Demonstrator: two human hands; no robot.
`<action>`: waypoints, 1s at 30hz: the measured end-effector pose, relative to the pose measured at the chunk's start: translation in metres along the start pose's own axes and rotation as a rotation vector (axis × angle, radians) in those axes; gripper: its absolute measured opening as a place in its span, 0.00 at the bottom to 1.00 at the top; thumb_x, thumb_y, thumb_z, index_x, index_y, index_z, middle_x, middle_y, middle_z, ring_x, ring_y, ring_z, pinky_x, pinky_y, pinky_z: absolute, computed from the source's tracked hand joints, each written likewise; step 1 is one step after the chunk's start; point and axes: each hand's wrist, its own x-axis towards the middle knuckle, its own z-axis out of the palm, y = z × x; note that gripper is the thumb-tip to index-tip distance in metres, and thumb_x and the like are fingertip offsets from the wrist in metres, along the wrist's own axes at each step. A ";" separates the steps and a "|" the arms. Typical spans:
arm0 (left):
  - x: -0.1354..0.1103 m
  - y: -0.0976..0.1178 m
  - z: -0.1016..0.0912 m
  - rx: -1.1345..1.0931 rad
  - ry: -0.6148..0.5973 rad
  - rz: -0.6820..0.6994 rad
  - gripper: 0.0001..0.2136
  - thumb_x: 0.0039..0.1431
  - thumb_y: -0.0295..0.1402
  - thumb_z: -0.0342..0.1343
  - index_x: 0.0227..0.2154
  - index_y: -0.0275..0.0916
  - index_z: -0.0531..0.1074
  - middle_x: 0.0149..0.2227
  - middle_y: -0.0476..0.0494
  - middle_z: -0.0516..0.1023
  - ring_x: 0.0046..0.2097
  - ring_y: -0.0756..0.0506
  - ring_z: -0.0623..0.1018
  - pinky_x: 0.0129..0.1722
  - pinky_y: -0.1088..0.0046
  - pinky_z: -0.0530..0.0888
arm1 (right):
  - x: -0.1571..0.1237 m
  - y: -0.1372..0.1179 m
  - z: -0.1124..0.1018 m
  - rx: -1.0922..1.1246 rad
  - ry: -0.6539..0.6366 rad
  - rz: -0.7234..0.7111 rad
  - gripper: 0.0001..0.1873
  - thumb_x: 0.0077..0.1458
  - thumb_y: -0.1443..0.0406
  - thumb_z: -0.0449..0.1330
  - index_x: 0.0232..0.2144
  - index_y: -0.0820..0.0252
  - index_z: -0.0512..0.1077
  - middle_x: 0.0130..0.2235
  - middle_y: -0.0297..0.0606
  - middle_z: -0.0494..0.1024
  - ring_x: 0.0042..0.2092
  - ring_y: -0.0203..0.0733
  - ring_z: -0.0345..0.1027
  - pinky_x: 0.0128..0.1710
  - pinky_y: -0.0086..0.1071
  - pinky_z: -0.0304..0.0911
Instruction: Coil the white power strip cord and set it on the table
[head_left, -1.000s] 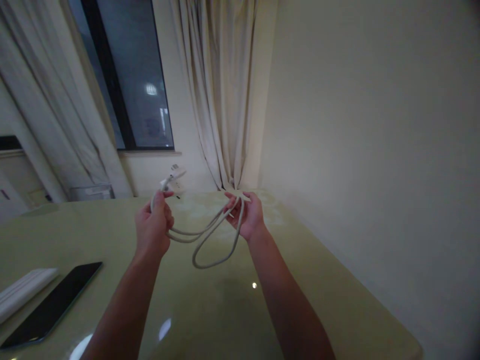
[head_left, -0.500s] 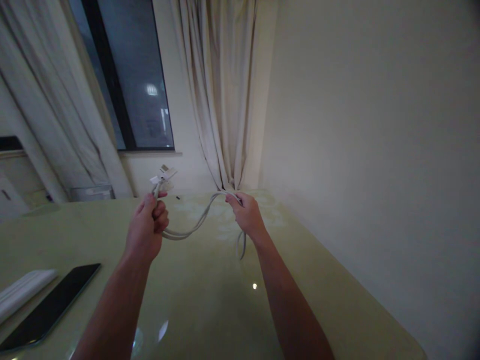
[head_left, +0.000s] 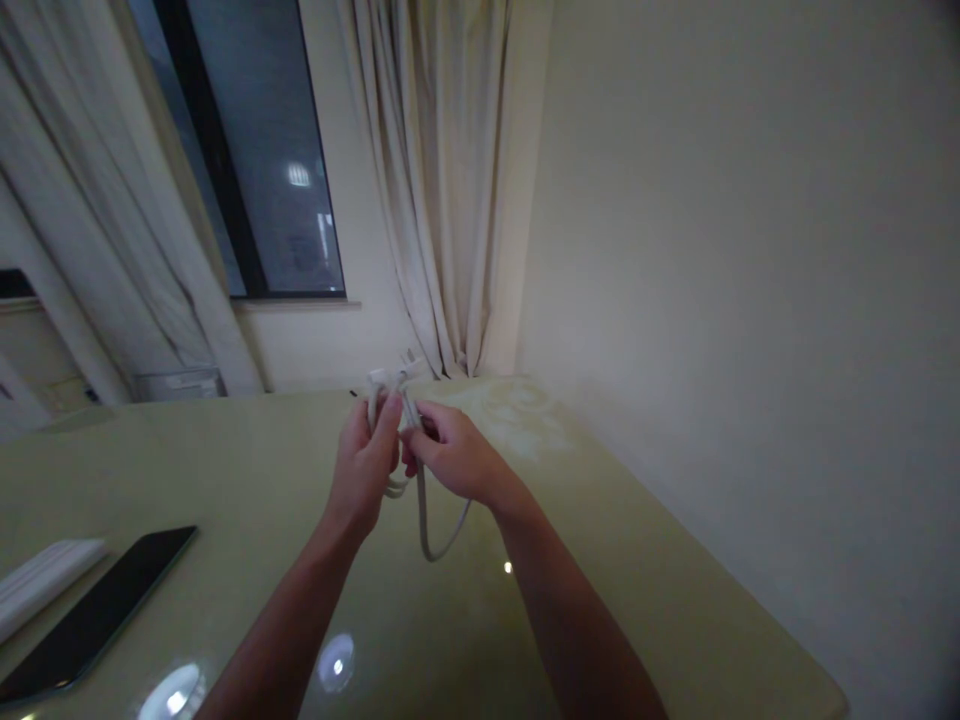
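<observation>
A pale grey cable is bunched between my two hands above the table. My left hand is closed around the folded cable, just below its white plug end, where metal prongs show. Close beside it, my right hand pinches the cable with thumb and fingers. One loop hangs down under the right hand, and a smaller bend shows between the two palms. The fingers partly hide how the strands cross.
A light green glossy table spreads under my arms. At left lie a black tablet-like slab and a long white object. Behind are a curtain and a window; a wall borders the right side.
My hands have come together: the left moved right with the plug end, the right moved slightly left and down. The stretched cable between them is now folded, with a loop hanging below.
</observation>
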 end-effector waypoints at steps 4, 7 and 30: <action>0.003 0.006 0.000 -0.125 0.055 -0.061 0.21 0.49 0.47 0.73 0.34 0.39 0.71 0.25 0.56 0.69 0.23 0.54 0.68 0.22 0.79 0.67 | -0.009 -0.010 0.015 -0.442 0.004 -0.089 0.03 0.61 0.67 0.60 0.39 0.55 0.71 0.32 0.34 0.77 0.31 0.40 0.69 0.32 0.32 0.60; 0.009 0.012 -0.006 -0.128 0.138 -0.155 0.19 0.44 0.43 0.74 0.28 0.38 0.70 0.23 0.56 0.69 0.23 0.53 0.68 0.21 0.78 0.66 | -0.012 -0.014 0.034 -0.721 0.027 -0.142 0.10 0.64 0.66 0.57 0.47 0.56 0.71 0.39 0.41 0.81 0.35 0.46 0.72 0.35 0.35 0.62; 0.014 0.036 -0.027 -0.280 0.248 0.228 0.15 0.60 0.29 0.66 0.42 0.48 0.65 0.31 0.57 0.76 0.27 0.51 0.72 0.24 0.77 0.69 | 0.008 0.011 0.067 0.186 0.121 0.272 0.43 0.61 0.30 0.47 0.24 0.60 0.75 0.24 0.40 0.77 0.26 0.40 0.72 0.27 0.30 0.59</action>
